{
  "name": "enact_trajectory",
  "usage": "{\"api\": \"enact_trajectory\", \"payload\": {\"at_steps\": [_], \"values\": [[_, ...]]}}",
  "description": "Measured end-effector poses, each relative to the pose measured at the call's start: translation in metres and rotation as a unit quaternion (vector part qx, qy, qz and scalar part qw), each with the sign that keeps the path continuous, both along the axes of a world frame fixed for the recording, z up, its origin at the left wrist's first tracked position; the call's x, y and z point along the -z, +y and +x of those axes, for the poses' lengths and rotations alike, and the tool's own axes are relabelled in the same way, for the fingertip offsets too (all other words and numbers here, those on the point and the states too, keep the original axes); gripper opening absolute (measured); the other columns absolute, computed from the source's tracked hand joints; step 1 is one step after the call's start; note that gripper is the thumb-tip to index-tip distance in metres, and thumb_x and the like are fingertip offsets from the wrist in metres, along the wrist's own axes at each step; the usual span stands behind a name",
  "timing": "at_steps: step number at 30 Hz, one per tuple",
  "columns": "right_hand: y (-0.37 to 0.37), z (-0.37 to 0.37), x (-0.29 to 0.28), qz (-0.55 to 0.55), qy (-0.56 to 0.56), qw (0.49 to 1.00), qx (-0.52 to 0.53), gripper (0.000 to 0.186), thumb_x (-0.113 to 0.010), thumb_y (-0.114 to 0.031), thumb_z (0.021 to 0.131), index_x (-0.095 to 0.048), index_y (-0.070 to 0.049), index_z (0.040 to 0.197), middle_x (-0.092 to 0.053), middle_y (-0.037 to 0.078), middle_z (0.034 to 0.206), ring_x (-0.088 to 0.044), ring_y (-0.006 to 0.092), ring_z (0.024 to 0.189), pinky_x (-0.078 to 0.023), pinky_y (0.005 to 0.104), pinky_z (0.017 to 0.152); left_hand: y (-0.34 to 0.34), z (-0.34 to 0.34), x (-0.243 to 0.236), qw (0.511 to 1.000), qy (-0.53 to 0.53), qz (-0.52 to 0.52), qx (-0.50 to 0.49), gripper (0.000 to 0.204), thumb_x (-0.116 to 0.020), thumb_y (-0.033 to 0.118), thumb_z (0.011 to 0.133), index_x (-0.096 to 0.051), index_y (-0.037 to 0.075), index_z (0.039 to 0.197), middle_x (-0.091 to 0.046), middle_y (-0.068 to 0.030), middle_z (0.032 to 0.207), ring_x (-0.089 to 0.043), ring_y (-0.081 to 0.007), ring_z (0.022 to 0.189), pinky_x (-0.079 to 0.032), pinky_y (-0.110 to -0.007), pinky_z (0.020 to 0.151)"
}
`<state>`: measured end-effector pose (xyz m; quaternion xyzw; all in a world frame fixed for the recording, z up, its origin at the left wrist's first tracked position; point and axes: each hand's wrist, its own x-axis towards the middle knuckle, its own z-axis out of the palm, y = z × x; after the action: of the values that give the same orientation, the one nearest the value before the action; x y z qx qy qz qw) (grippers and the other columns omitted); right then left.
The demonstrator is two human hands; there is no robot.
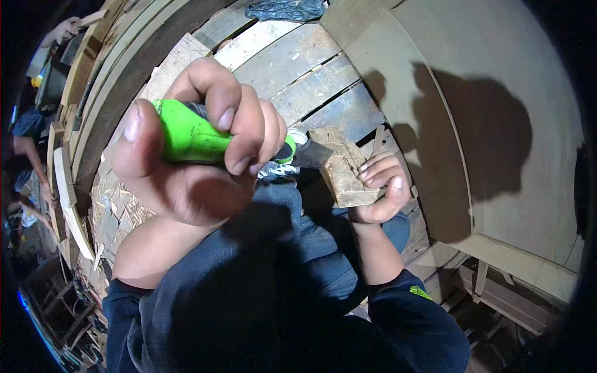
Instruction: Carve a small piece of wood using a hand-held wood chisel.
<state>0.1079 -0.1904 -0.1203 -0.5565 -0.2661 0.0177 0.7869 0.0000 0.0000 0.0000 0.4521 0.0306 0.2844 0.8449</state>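
Note:
My left hand (202, 155) is wrapped round the green and black handle (189, 133) of a chisel-like tool, held high near the camera. Its flat metal blade (311, 154) points right, at or over a roughly carved wooden block (345, 186); I cannot tell whether they touch. My right hand (382, 193) grips the block's right side, fingertips on its face. The block is held above my dark-clothed lap, and a shoe (273, 171) shows behind the tool, partly hidden.
Plank flooring (292, 62) with a dark plastic bag (283, 9) lies ahead. A plywood panel (504, 62) curves along the right. Timber (74, 193) and scraps line the left, where another person's arms (34, 161) show at the edge.

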Motion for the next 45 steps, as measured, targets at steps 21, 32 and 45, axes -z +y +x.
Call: {"api": "enact_trajectory", "payload": {"at_steps": [21, 32, 45], "values": [[0.001, 0.001, 0.000, -0.076, -0.058, 0.995, 0.017, 0.042, -0.038, -0.029, 0.101, -0.045, -0.006, 0.066, -0.054, 0.012, 0.069, -0.049, 0.0200, 0.068, -0.042, 0.0340, 0.070, 0.011, -0.025, -0.040, 0.997, -0.037, 0.006, -0.061, 0.045, -0.051, 0.062, 0.090, -0.048, 0.018, 0.082, -0.055, 0.0032, 0.059, -0.044, -0.0104, 0.049, -0.035, -0.026, 0.062], [0.005, -0.002, 0.003, -0.035, -0.053, 0.998, 0.015, 0.040, -0.044, -0.025, 0.099, -0.050, -0.004, 0.066, -0.057, 0.011, 0.069, -0.050, 0.0198, 0.067, -0.040, 0.0335, 0.068, 0.002, -0.017, -0.021, 0.998, 0.021, 0.014, -0.056, 0.045, -0.059, 0.060, 0.088, -0.043, 0.018, 0.081, -0.047, 0.0047, 0.054, -0.044, -0.0126, 0.049, -0.034, -0.030, 0.061], [0.005, 0.000, 0.004, -0.026, -0.048, 0.998, 0.021, 0.039, -0.044, -0.024, 0.099, -0.049, -0.003, 0.066, -0.058, 0.012, 0.071, -0.050, 0.0199, 0.067, -0.041, 0.0332, 0.068, -0.009, 0.000, -0.002, 1.000, 0.016, 0.023, 0.005, 0.058, -0.046, 0.070, 0.093, -0.046, 0.013, 0.084, -0.045, 0.0017, 0.060, -0.043, -0.0144, 0.054, -0.034, -0.032, 0.062]]}}
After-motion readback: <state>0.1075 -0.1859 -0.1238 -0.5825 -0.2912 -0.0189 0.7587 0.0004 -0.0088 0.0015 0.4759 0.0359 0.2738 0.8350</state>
